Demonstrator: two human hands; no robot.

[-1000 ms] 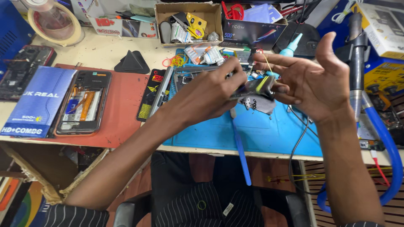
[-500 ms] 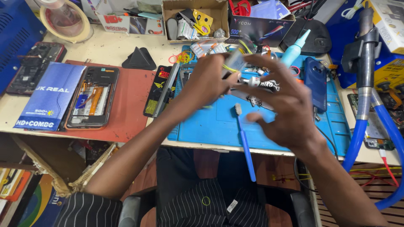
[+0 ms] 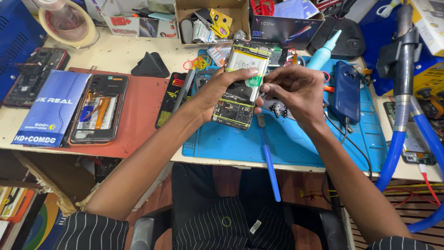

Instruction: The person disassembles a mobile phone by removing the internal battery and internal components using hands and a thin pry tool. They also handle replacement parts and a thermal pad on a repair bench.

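I hold the opened phone with exposed white battery and circuit board (image 3: 240, 88) in my left hand (image 3: 213, 92), grip clenched on its 9 o'clock edge, tilted above the blue silicone mat (image 3: 296, 139) for access. My right hand (image 3: 296, 90) pinches its 3 o'clock edge.

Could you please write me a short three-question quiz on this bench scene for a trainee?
1. True or false: the left hand holds the opened phone above the blue mat.
2. What does the right hand touch? A. blue phone B. opened phone C. tape roll
3. Which colour is the mat under the second open phone?

Key: 1 true; 2 B; 3 red.
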